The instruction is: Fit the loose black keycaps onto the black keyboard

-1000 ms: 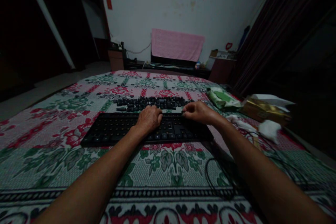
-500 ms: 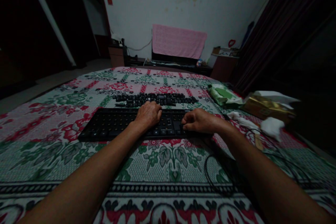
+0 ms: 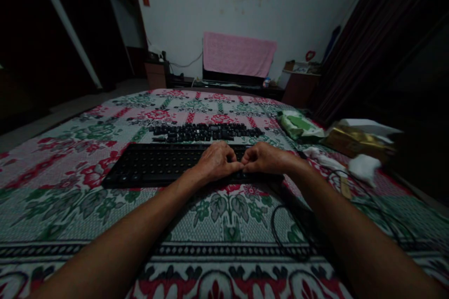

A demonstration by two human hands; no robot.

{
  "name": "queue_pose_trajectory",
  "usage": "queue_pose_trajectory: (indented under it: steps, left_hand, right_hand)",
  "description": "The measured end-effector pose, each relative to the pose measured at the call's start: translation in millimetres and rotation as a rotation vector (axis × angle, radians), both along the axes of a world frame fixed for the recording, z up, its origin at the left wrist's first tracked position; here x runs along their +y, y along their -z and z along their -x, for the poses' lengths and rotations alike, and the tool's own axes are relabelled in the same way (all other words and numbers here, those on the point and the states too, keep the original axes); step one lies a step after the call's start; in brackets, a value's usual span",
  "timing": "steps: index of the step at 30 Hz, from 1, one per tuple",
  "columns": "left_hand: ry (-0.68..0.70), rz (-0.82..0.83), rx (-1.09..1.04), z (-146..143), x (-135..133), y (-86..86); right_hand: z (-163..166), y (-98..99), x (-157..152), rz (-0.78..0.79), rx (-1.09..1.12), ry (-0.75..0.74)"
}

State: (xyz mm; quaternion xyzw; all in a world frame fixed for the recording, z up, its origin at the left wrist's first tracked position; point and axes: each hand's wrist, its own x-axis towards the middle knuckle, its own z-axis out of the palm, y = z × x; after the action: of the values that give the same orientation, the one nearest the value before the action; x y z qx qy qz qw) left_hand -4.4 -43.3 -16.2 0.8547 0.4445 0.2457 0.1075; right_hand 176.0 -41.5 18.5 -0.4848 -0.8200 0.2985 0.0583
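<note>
A black keyboard [image 3: 154, 163] with most of its keycaps off lies across the patterned cloth in front of me. Over its right part, my left hand [image 3: 219, 161] has its thumb and fingers drawn together, the tips meeting those of my right hand. My right hand [image 3: 261, 159] is pinched above the number-pad end. Whatever sits between the fingertips is too small and dark to make out. Beyond the keyboard's far edge, loose black keycaps [image 3: 206, 131] lie in rough rows.
A black cable [image 3: 275, 229] loops on the cloth near my right forearm. To the right are a green-and-white packet [image 3: 301, 126], a gold box [image 3: 358, 142], crumpled white tissue [image 3: 365, 168] and a small wooden piece [image 3: 345, 188]. A pink towel [image 3: 238, 53] hangs at the back.
My left hand has moved right and slightly nearer, from the middle of the keyboard to my right hand's fingertips. My right hand has stayed at about the same spot, still pinched.
</note>
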Motion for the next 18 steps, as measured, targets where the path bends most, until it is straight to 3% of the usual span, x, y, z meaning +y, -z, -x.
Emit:
queue_pose_trajectory:
  steps: [18]
  left_hand:
    - [-0.061, 0.042, 0.026, -9.4, -2.6, 1.7]
  right_hand:
    - [-6.1, 1.4, 0.2, 0.008, 0.076, -0.067]
